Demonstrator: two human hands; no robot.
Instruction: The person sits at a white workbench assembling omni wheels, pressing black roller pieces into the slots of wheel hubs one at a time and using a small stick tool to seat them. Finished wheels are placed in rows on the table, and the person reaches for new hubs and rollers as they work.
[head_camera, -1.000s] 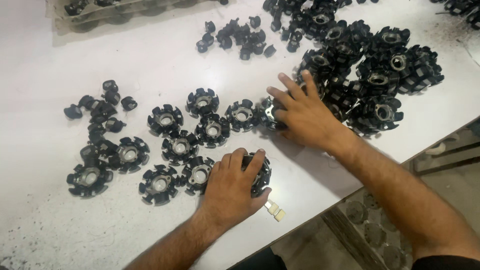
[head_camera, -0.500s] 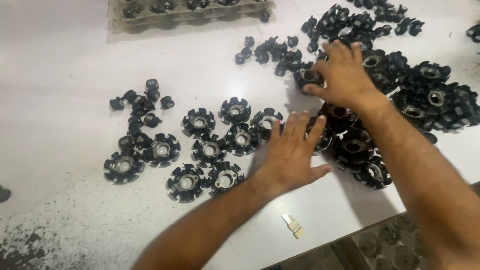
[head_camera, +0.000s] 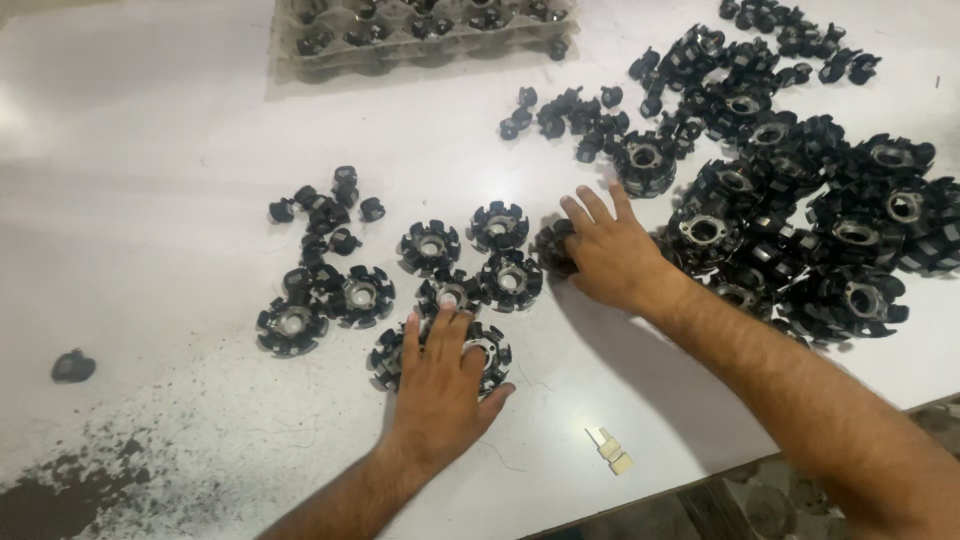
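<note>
Hands flat: left hand (head_camera: 440, 385) spread over black toothed plastic wheel (head_camera: 487, 352), right hand (head_camera: 610, 255) cupping another black wheel (head_camera: 553, 247). Best slid level along white surface (head_camera: 150, 200), fingers clear of neighbouring wheels.

left hand (head_camera: 440, 385) flat, right hand (head_camera: 607, 252) curled

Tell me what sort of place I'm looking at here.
Probably a small workshop or factory bench: a heap of identical black finned rotor parts, a grey part tray and dark grime on a white table.

surface: white table (head_camera: 150, 150) | near-left corner: dark gritty dust (head_camera: 60, 495) | light: bright glare
</note>
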